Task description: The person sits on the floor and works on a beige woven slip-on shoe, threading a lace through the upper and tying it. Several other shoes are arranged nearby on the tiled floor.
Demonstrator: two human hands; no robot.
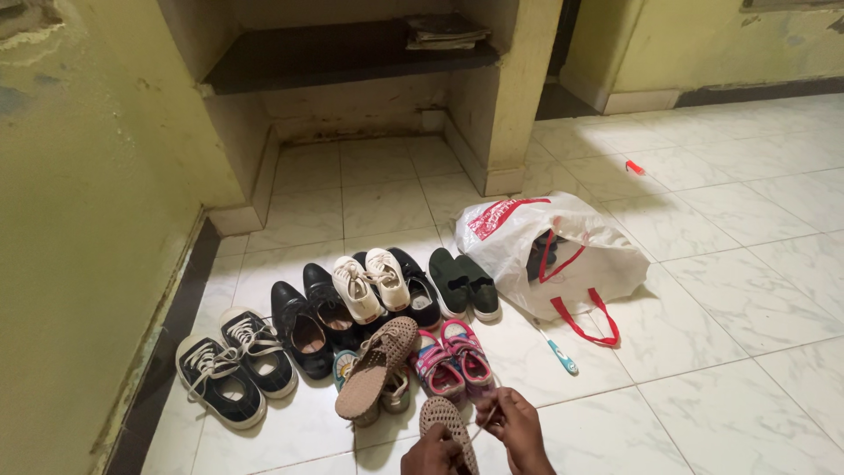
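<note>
At the bottom edge, my left hand (433,456) and my right hand (516,429) both grip a tan perforated shoe (441,417). My right hand pinches its lace. The matching tan shoe (378,366) lies sole-up just beyond, resting on other shoes. Small pink sneakers (453,359) sit right beside my hands.
A row of shoes lines the tiled floor: black lace-up sneakers (233,362), black leather shoes (312,321), white sneakers (369,283), dark slip-ons (466,283). A white plastic bag with red handles (554,255) lies to the right, a toothbrush (557,350) near it. A yellow wall (88,220) stands left.
</note>
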